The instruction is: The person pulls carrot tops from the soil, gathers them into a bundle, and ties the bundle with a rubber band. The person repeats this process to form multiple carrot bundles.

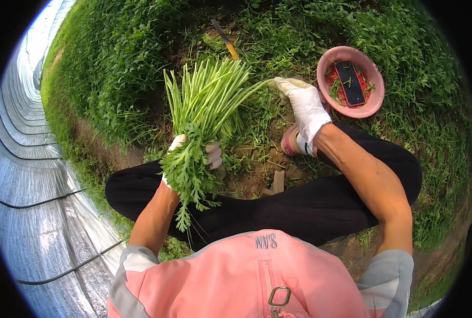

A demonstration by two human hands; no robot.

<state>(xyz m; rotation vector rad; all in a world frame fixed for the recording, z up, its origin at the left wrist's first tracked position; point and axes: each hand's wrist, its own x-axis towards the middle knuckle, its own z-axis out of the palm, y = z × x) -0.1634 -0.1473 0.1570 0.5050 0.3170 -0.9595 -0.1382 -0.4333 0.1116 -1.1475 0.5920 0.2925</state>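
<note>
My left hand (213,155), in a white glove, is wrapped round a thick bunch of leafy greens (207,100). The pale cut stems fan out away from me, while the feathery leaves hang down over the wrist toward my lap. To the right of the bunch is my gloved right hand (299,98), its fingertips pinched on the end of a stem that leans out from the rest. Beyond the stems, a knife (226,41) with a yellow handle and a dark blade lies on the ground.
At the far right a pink basin (324,85) holds a phone (349,83) in a red case and bits of green. Dense green plants (124,69) grow at the far left. Plastic sheeting (29,180) runs along the left side. A small wooden piece (278,182) lies between my legs.
</note>
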